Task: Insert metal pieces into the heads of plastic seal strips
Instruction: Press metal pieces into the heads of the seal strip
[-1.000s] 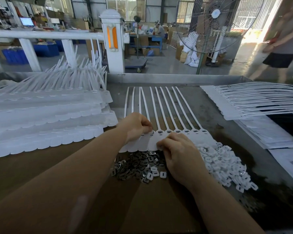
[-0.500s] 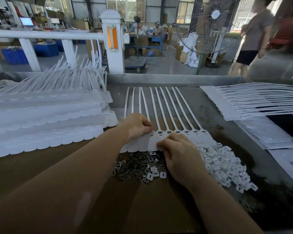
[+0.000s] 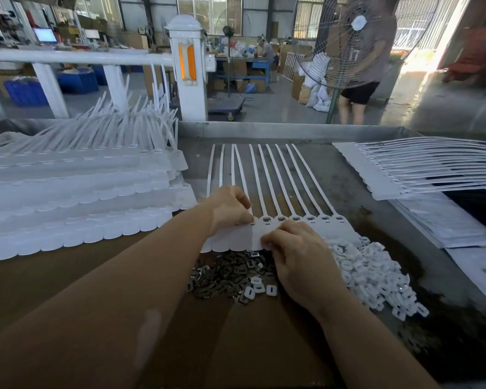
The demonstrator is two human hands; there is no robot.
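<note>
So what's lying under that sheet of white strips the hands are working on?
The seal strip sheet lies on the metal table. Its near edge overlaps a heap of dark metal pieces. What sits beneath its flat tabs, or under either hand, is covered.

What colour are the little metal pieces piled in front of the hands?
Dark grey metal pieces, seen in the head view.

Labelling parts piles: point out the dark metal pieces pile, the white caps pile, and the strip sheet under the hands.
metal pieces pile [image 3: 225, 276], head view, pile centre
white caps pile [image 3: 373, 276], head view, pile middle
strip sheet [image 3: 314, 220], head view, head row
</note>
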